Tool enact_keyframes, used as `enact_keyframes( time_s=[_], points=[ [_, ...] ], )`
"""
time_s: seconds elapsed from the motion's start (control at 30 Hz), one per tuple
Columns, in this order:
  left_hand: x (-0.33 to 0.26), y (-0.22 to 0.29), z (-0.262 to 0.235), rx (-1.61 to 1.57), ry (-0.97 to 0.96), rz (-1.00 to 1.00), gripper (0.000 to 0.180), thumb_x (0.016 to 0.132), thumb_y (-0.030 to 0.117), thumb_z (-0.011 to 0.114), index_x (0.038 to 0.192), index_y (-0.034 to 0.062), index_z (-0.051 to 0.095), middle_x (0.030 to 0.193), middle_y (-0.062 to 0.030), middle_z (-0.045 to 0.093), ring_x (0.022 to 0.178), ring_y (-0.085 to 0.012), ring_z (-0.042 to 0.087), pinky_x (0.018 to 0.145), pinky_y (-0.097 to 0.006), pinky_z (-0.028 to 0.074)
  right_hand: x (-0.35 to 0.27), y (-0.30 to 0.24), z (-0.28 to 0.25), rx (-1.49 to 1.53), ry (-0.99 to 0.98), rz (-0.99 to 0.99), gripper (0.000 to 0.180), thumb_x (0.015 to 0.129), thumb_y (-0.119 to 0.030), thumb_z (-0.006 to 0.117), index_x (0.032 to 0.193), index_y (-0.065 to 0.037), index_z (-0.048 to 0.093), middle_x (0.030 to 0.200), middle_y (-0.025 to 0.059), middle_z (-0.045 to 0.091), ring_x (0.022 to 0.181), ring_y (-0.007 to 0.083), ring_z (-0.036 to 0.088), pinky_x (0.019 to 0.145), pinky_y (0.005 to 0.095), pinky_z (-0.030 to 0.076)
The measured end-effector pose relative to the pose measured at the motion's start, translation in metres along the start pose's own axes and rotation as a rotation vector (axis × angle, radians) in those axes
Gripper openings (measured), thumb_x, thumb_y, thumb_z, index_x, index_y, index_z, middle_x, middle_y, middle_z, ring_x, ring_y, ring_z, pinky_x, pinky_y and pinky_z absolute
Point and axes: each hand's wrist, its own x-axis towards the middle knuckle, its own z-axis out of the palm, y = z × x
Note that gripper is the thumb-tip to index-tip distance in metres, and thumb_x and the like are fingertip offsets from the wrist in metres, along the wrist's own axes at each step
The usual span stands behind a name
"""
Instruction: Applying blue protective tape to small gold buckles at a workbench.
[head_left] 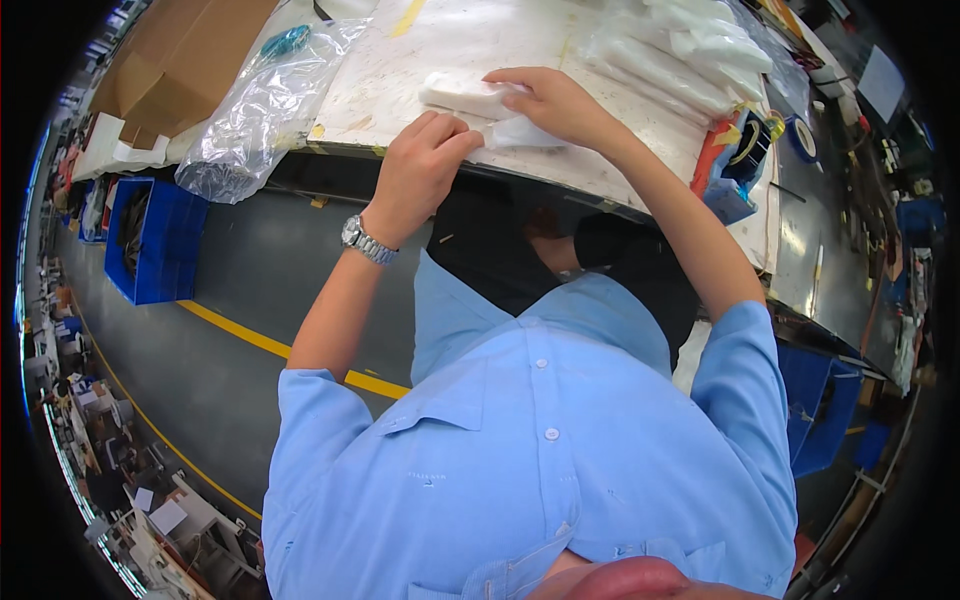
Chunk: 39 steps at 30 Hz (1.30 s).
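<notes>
A white, soft-looking wrapped bundle (462, 94) lies near the front edge of the worktable (360, 110). From its right end a thin white wrapping sheet (520, 133) spreads toward me. My right hand (562, 104) grips the bundle's right end between thumb and fingers, its palm over part of the sheet. My left hand (424, 160), with a metal wristwatch (367, 238) on the wrist, is closed at the table edge. Its curled fingers meet the near left corner of the white sheet; the fingertips are hidden. What is inside the bundle does not show.
White wrapped packs (680, 60) lie at the back right, near a blue-and-red tape dispenser (738, 165). Left are a clear plastic bag (265, 120) and a cardboard box (180, 70). A blue bin (165, 240) sits below, left; another blue bin (825, 400) is at right.
</notes>
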Motion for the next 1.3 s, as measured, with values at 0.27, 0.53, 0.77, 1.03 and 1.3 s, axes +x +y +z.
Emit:
enact_keyframes(
  time_s=[0.27,0.53,0.77,1.03,1.3],
  points=[
    [-0.025,-0.023,-0.032,0.085,-0.061,-0.008,0.02,0.088,-0.001,0.075,0.106,0.0067,0.075,0.097,-0.0079,0.072,0.09,-0.0285,0.07,0.075,-0.039,0.058,0.007,-0.023,0.033,-0.273,0.116,-0.214,0.045,0.099,-0.02,0.071,0.143,-0.011,0.067,0.142,0.0164,0.067,0.127,0.0367,0.065,0.108,0.0428,0.052],
    [-0.002,-0.061,-0.054,0.021,-0.01,-0.138,0.028,0.092,0.008,0.078,0.12,0.0075,0.076,0.117,-0.0074,0.077,0.107,-0.0277,0.072,0.091,-0.039,0.057,-0.047,-0.026,0.02,-0.297,0.299,-0.192,0.054,0.09,-0.016,0.078,0.141,-0.005,0.064,0.143,0.0177,0.065,0.125,0.0391,0.065,0.106,0.0459,0.054],
    [0.0,-0.119,-0.038,-0.166,-0.174,-0.287,0.036,0.092,0.009,0.077,0.128,0.0112,0.075,0.127,-0.0073,0.075,0.105,-0.0232,0.07,0.096,-0.036,0.057,-0.038,-0.027,0.016,-0.159,0.257,-0.097,0.039,0.098,-0.012,0.071,0.137,-0.007,0.069,0.133,0.018,0.071,0.113,0.0393,0.07,0.1,0.0438,0.057],
    [0.01,-0.11,-0.037,-0.303,-0.145,-0.5,0.032,0.104,0.029,0.071,0.126,0.005,0.074,0.098,-0.0082,0.078,0.085,-0.0152,0.069,0.079,-0.034,0.056,-0.025,-0.009,0.01,-0.036,0.334,0.038,0.034,0.108,-0.023,0.064,0.136,-0.006,0.071,0.104,0.0116,0.074,0.077,0.0203,0.067,0.076,0.0334,0.057],
    [0.024,-0.121,-0.02,-0.041,-0.062,-0.612,0.045,0.105,0.044,0.069,0.093,0.0016,0.08,0.069,-0.0096,0.071,0.064,-0.025,0.075,0.064,-0.037,0.055,-0.017,-0.011,0.0,0.083,0.155,0.219,0.049,0.099,-0.037,0.076,0.134,-0.004,0.071,0.096,0.0107,0.074,0.069,0.0163,0.067,0.06,0.0328,0.055]
  ],
)
